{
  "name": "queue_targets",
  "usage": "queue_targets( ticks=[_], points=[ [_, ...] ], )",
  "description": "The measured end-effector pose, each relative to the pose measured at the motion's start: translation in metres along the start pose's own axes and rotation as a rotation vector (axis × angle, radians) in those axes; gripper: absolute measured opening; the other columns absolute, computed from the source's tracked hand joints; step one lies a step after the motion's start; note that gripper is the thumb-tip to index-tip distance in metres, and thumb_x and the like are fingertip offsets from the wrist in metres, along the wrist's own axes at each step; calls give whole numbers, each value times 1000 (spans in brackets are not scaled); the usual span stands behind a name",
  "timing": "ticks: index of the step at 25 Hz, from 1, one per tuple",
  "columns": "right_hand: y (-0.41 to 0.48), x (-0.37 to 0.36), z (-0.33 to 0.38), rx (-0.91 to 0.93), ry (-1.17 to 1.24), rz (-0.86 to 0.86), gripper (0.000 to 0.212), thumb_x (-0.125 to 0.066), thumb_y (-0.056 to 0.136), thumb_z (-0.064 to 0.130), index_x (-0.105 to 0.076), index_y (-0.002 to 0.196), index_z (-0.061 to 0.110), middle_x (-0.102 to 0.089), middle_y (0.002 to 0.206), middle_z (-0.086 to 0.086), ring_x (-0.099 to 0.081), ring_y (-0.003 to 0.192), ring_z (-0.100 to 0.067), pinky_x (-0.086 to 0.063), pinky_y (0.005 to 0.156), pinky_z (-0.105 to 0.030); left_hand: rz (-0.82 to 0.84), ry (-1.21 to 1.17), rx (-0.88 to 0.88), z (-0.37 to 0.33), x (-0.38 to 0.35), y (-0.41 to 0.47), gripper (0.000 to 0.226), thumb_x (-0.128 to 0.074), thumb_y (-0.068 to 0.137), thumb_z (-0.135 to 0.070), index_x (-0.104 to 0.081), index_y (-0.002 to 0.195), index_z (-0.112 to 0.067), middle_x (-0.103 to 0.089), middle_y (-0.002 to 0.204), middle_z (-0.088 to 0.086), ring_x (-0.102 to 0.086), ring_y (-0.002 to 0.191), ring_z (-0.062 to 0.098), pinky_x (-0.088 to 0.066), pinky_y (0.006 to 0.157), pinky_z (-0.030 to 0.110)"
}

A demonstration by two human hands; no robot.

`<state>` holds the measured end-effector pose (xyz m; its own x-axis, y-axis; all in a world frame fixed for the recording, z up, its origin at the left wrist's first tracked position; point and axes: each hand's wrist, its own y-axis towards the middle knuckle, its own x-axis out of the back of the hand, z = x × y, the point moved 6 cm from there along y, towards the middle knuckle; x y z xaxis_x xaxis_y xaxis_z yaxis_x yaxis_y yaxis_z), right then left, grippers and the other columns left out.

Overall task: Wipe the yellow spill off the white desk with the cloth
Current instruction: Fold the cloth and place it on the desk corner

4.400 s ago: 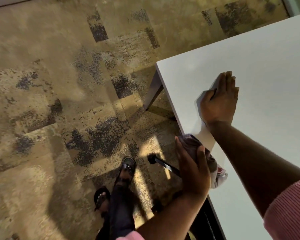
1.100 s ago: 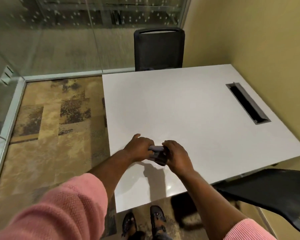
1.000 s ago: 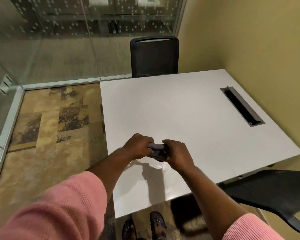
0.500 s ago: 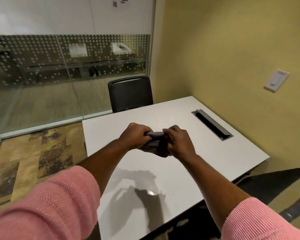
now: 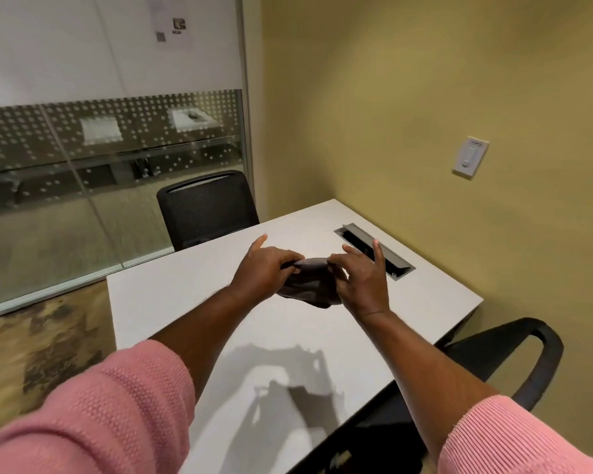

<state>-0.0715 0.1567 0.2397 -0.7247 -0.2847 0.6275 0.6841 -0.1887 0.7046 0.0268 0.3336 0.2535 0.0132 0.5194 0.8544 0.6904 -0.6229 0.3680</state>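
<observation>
A dark grey cloth (image 5: 308, 282) hangs bunched in the air above the middle of the white desk (image 5: 172, 295). My left hand (image 5: 264, 268) pinches its upper left edge and my right hand (image 5: 362, 275) pinches its upper right edge, with several fingers spread. Both arms reach forward in pink sleeves. The shadow of hands and cloth falls on the near part of the desk. No yellow spill shows on the visible desktop.
A grey cable slot (image 5: 374, 251) is set in the desk near the yellow wall. One black chair (image 5: 208, 206) stands at the far end, another (image 5: 514, 357) at the right. A glass partition (image 5: 83, 179) runs along the left, patterned carpet (image 5: 42, 343) below.
The view has tilted up from the floor and desk edge to the room. Both hands have lifted the cloth higher above the desk and now spread it apart by its top edge.
</observation>
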Motion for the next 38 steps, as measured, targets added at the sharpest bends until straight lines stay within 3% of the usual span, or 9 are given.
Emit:
queue_targets(
  ticks=[12,20,25,31,33,36,38],
  points=[
    [2,28,-162,-59,-25,-34,19,-78,84,3,-79,98,16,-79,96,3,-69,122,-26,-18,124,-60,37,167,-224,-87,-109,100,32,-68,94,-13,-74,123,-26,-78,114,-3,-59,130,21,1,127,51],
    [-9,33,-211,-226,-159,-63,18,-77,86,1,-79,99,14,-80,98,0,-71,118,-26,-8,127,-49,122,84,-401,-100,-174,157,30,-66,93,-15,-75,121,-26,-79,110,-2,-63,125,24,-3,127,53],
    [-30,29,-247,-357,-222,-44,18,-76,86,2,-79,99,15,-80,98,1,-72,117,-25,-9,127,-51,177,41,-473,-113,-225,182,28,-67,92,-19,-76,117,-28,-79,104,-3,-65,119,23,-5,127,54],
    [-54,9,-305,-462,-244,-3,20,-79,83,3,-80,98,16,-80,98,-1,-73,113,-23,-2,128,-41,286,29,-420,-118,-297,206,29,-61,92,-18,-75,115,-29,-77,100,-1,-66,108,22,3,125,41],
    [-66,-3,-332,-521,-231,43,19,-80,84,5,-80,100,16,-80,100,-1,-72,115,-22,-4,130,-44,343,37,-402,-120,-329,215,30,-59,92,-17,-74,115,-29,-77,100,-1,-66,107,21,3,124,39],
    [-81,-21,-377,-624,-191,93,16,-80,84,5,-80,97,15,-80,98,-3,-73,109,-22,-17,127,-58,460,54,-377,-124,-380,231,32,-54,94,-16,-72,116,-30,-77,103,-3,-65,108,22,-1,125,48],
    [-91,-36,-414,-700,-191,145,12,-77,87,8,-79,96,16,-79,95,-1,-73,101,-21,-18,127,-55,554,69,-359,-127,-421,244,34,-51,95,-15,-71,117,-32,-77,105,-4,-64,111,22,-5,125,53]
  ],
)
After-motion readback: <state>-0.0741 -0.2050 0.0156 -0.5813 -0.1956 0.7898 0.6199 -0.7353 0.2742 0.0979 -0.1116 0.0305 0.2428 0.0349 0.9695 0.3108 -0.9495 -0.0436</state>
